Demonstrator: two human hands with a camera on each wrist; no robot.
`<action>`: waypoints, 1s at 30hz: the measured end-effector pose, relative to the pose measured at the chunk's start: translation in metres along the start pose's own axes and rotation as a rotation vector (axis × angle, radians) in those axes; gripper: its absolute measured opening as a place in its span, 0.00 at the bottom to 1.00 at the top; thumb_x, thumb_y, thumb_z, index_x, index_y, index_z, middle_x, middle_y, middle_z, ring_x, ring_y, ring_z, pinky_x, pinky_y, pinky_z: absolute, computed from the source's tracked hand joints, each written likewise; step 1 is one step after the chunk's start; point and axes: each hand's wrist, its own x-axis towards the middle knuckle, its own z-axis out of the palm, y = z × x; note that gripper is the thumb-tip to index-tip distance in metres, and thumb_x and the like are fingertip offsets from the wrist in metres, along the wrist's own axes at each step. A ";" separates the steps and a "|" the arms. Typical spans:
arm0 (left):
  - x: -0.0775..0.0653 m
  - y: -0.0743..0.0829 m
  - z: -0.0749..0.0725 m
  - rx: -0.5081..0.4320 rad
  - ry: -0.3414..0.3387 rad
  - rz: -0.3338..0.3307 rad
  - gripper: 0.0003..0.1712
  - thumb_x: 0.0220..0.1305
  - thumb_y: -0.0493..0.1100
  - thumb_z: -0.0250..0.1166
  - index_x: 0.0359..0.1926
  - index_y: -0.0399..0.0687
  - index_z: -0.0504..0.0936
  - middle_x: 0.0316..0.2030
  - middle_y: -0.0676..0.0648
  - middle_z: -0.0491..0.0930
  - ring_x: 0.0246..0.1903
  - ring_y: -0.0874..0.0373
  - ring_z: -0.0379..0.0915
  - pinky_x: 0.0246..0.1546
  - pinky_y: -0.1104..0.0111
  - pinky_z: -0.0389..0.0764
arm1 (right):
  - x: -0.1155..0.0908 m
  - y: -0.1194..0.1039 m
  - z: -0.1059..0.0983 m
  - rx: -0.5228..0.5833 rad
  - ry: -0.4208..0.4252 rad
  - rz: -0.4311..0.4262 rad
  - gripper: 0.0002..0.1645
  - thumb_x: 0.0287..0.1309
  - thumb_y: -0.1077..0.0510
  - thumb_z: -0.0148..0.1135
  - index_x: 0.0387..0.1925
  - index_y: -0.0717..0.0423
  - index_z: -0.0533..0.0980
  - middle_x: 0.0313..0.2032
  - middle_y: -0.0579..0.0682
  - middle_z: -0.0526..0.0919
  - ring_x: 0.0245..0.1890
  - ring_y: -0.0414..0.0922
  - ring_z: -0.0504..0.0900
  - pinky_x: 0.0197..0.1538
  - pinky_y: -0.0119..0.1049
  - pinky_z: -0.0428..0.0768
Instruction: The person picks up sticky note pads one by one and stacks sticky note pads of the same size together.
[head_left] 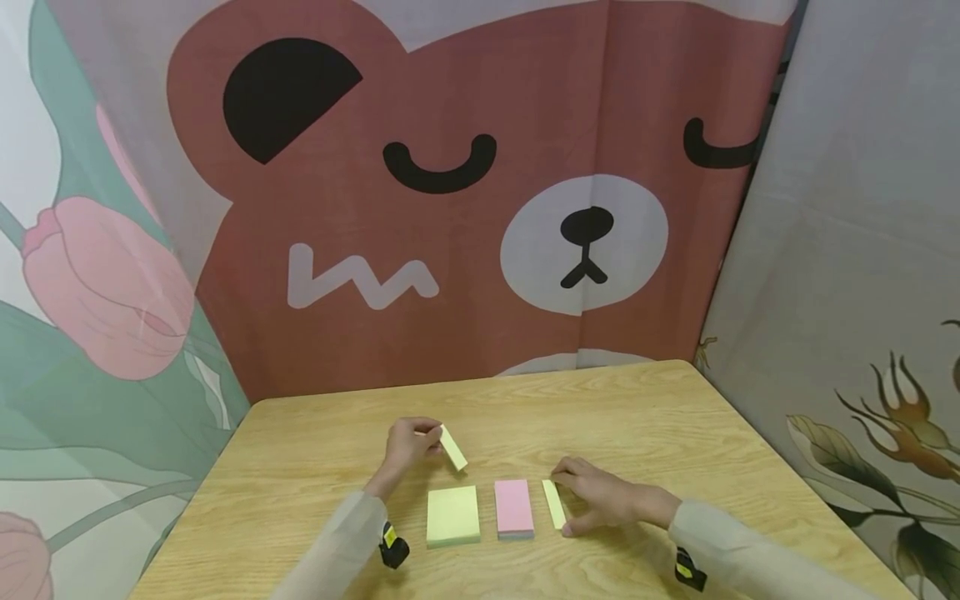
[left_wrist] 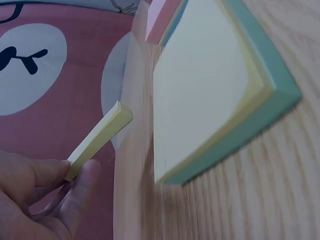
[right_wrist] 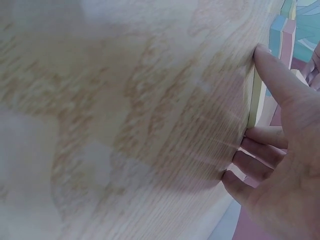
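My left hand pinches one end of a narrow pale-yellow sticky note pad between thumb and fingers. In the left wrist view this narrow pad slants up out of the fingertips, held above the table. My right hand spans a second narrow yellow sticky note pad lying on the table, thumb at its near end and index finger at its far end. The right wrist view shows the other fingers resting on the wood. A square yellow sticky note pad with green lower layers lies between the hands.
A pink sticky note pad with a bluish lower layer lies between the square pad and the right-hand narrow pad. The wooden table ends at a bear-print curtain. Printed cloths hang at both sides.
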 end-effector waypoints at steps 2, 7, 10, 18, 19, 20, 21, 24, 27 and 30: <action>0.000 0.002 0.003 -0.010 -0.015 0.005 0.10 0.65 0.27 0.62 0.45 0.22 0.82 0.33 0.37 0.82 0.28 0.46 0.84 0.35 0.53 0.85 | 0.000 0.001 0.001 -0.003 0.003 -0.002 0.46 0.62 0.41 0.66 0.64 0.75 0.64 0.59 0.60 0.66 0.57 0.56 0.67 0.58 0.47 0.75; -0.003 0.008 0.007 -0.016 -0.052 0.026 0.09 0.65 0.26 0.62 0.45 0.23 0.82 0.35 0.36 0.81 0.30 0.42 0.84 0.36 0.55 0.85 | 0.000 0.002 0.003 -0.018 0.001 0.006 0.47 0.61 0.40 0.65 0.63 0.74 0.65 0.59 0.59 0.66 0.58 0.53 0.66 0.58 0.47 0.75; -0.003 0.011 0.010 -0.017 -0.067 0.037 0.10 0.65 0.26 0.61 0.45 0.23 0.82 0.36 0.35 0.81 0.30 0.41 0.84 0.36 0.55 0.85 | 0.000 0.002 0.004 -0.015 0.001 0.016 0.47 0.61 0.39 0.65 0.64 0.74 0.65 0.59 0.58 0.66 0.58 0.53 0.66 0.59 0.47 0.75; -0.001 0.015 0.017 -0.029 -0.090 0.065 0.09 0.65 0.25 0.61 0.44 0.22 0.82 0.34 0.36 0.81 0.29 0.43 0.84 0.33 0.61 0.85 | 0.001 0.001 0.001 -0.002 -0.001 0.051 0.48 0.59 0.40 0.67 0.64 0.73 0.65 0.60 0.58 0.66 0.59 0.55 0.67 0.60 0.47 0.74; -0.001 0.015 0.018 -0.034 -0.094 0.066 0.09 0.65 0.25 0.61 0.44 0.22 0.82 0.33 0.36 0.81 0.29 0.44 0.84 0.32 0.62 0.85 | 0.001 0.001 0.000 0.003 -0.003 0.057 0.48 0.58 0.40 0.68 0.64 0.73 0.65 0.60 0.57 0.66 0.59 0.54 0.67 0.60 0.47 0.74; -0.001 0.016 0.019 -0.038 -0.100 0.066 0.09 0.65 0.26 0.61 0.44 0.22 0.82 0.33 0.36 0.81 0.29 0.43 0.84 0.32 0.62 0.85 | 0.001 0.001 0.000 0.008 -0.005 0.061 0.48 0.58 0.40 0.68 0.64 0.73 0.65 0.60 0.57 0.66 0.59 0.54 0.67 0.60 0.47 0.74; -0.001 0.017 0.020 -0.039 -0.107 0.069 0.09 0.65 0.26 0.61 0.44 0.22 0.82 0.33 0.36 0.81 0.29 0.43 0.84 0.32 0.62 0.85 | 0.001 0.001 0.000 0.012 -0.007 0.065 0.48 0.58 0.39 0.68 0.64 0.73 0.65 0.60 0.57 0.66 0.60 0.54 0.67 0.60 0.47 0.74; -0.002 0.019 0.023 -0.047 -0.123 0.065 0.09 0.66 0.26 0.61 0.45 0.22 0.82 0.34 0.35 0.81 0.29 0.44 0.84 0.33 0.61 0.85 | 0.001 0.000 0.000 0.021 -0.013 0.070 0.48 0.58 0.39 0.68 0.65 0.72 0.65 0.60 0.56 0.66 0.60 0.53 0.66 0.60 0.46 0.74; -0.005 0.025 0.025 -0.054 -0.142 0.071 0.10 0.66 0.26 0.60 0.46 0.20 0.81 0.35 0.32 0.80 0.30 0.40 0.83 0.35 0.57 0.85 | 0.002 0.001 0.000 0.023 -0.014 0.072 0.49 0.58 0.39 0.68 0.65 0.71 0.65 0.60 0.56 0.66 0.60 0.53 0.66 0.60 0.46 0.74; -0.008 0.034 0.028 -0.071 -0.159 0.072 0.11 0.67 0.26 0.60 0.46 0.19 0.80 0.35 0.30 0.79 0.31 0.38 0.83 0.37 0.54 0.85 | 0.002 0.001 0.001 0.014 -0.012 0.075 0.49 0.57 0.38 0.68 0.65 0.71 0.65 0.61 0.56 0.66 0.60 0.53 0.67 0.60 0.46 0.74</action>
